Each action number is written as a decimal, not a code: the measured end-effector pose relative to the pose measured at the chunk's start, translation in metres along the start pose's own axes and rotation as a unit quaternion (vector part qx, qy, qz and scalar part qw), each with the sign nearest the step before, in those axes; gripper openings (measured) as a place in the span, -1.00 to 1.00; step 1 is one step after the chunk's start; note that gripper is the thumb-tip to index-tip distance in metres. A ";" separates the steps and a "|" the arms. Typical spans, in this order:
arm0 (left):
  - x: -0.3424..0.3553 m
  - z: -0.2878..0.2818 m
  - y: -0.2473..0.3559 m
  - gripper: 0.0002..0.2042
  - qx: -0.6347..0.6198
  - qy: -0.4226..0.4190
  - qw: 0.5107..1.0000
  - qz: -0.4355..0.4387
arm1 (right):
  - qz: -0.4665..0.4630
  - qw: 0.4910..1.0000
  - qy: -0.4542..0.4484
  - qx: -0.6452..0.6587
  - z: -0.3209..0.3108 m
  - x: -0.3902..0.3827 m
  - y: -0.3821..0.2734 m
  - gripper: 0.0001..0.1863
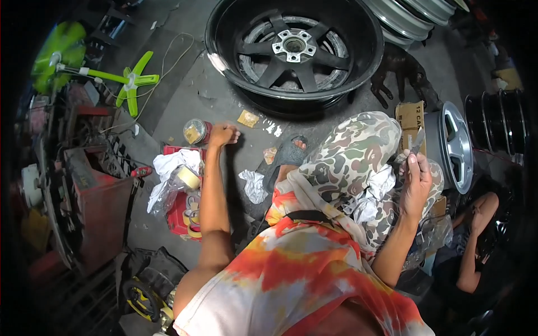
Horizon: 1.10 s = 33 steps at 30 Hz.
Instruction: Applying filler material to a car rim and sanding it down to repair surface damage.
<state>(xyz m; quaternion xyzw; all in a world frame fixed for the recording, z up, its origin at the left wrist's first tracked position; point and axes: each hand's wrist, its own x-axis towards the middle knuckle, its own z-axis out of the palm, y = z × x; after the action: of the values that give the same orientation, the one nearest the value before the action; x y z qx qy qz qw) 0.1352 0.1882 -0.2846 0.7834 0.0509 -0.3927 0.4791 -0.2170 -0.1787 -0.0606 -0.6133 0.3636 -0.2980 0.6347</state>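
My right hand [416, 176] is raised above my right thigh, its fingers pinched on a flat, thin grey scraper blade [417, 141] that points up and away. My left hand [223, 135] is a closed fist low at the left, right beside a round tin [205, 131] with a red side; whatever the fist may hold is hidden. A large black wheel rim [358, 67] lies face up at the far middle, beyond both hands. Crumpled white paper [381, 185] rests on my camouflage trousers, and another crumpled sheet [253, 186] lies on the floor by my foot.
A red crate [178, 215] with tape rolls and a white cloth [168, 167] stands at the left. A green fan [131, 79] trails a cable. A silver rim [460, 148], cardboard box [411, 120] and dark dog [403, 70] are at the right. Another person's arm [476, 235] shows there.
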 end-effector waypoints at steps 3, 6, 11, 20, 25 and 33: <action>0.052 0.021 -0.062 -0.88 -0.083 0.109 0.990 -0.044 | 0.016 0.999 0.029 -0.014 0.010 -0.002 -0.006 -0.91; 0.096 0.029 -0.100 -0.72 -0.129 0.192 0.972 -0.031 | 0.003 0.999 0.016 -0.029 0.018 -0.002 -0.005 -0.89; 0.137 0.064 -0.092 -0.65 -0.022 0.333 0.936 -0.114 | -0.003 0.997 0.038 -0.069 0.021 -0.010 -0.012 -0.91; 0.034 0.038 -0.072 -0.85 -0.070 0.095 0.993 0.025 | -0.022 0.995 0.024 -0.091 0.028 -0.013 -0.005 -0.88; -0.112 0.077 0.092 -0.82 -0.066 -0.170 0.979 0.094 | -0.128 0.967 -0.062 -0.210 0.044 -0.011 -0.023 -0.81; -0.195 0.185 0.253 -0.82 -0.014 -0.179 0.893 0.413 | -0.411 0.851 -0.053 -0.322 0.031 -0.012 -0.056 -0.61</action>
<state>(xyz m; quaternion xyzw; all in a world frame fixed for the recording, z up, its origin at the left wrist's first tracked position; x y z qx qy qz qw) 0.0121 -0.0360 -0.0182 0.6436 -0.3586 -0.2924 0.6097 -0.1940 -0.1550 -0.0043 -0.8917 0.1200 -0.3647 0.2396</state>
